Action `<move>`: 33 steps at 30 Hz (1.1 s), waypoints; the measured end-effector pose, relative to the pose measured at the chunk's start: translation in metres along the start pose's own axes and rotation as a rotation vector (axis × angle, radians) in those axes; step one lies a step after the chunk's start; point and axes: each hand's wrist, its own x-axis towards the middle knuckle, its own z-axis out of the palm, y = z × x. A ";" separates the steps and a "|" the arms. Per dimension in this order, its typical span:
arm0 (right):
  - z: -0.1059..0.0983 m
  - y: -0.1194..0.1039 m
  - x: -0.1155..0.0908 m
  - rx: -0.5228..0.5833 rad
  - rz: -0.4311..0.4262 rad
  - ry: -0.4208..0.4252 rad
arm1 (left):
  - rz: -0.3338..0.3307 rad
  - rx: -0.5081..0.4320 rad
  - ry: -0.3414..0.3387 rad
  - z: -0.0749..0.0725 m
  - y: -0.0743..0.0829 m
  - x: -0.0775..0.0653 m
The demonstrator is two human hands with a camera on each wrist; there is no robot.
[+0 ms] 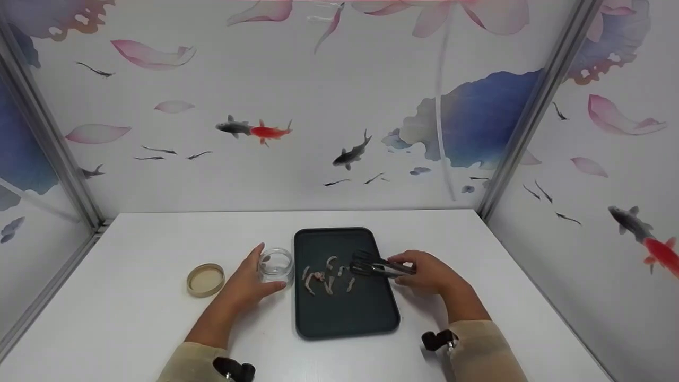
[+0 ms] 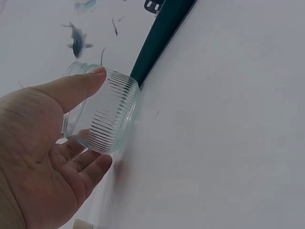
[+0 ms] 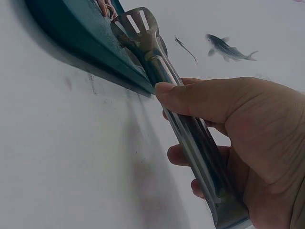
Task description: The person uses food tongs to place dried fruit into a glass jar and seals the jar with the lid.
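My left hand grips a clear glass jar just left of the dark tray. In the left wrist view, thumb and fingers curve round the ribbed wall of the jar. From the tray's right side, my right hand holds metal tongs by the handle. The slotted heads of the tongs hang over the tray, near several small curled, pale brownish strips whose kind I cannot make out. Whether anything sits between those heads is unclear.
A round beige lid lies on the white table, left of my left hand. Printed wall panels with metal corner posts close off the back and both sides.
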 end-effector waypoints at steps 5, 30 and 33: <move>-0.001 0.001 0.000 0.028 0.016 -0.009 | -0.002 -0.014 -0.002 0.001 0.000 0.002; -0.002 -0.022 -0.002 0.008 -0.014 0.062 | 0.013 -0.032 -0.002 0.001 -0.004 0.002; -0.002 -0.030 -0.001 0.015 -0.014 0.077 | 0.016 -0.024 -0.003 0.000 -0.004 0.001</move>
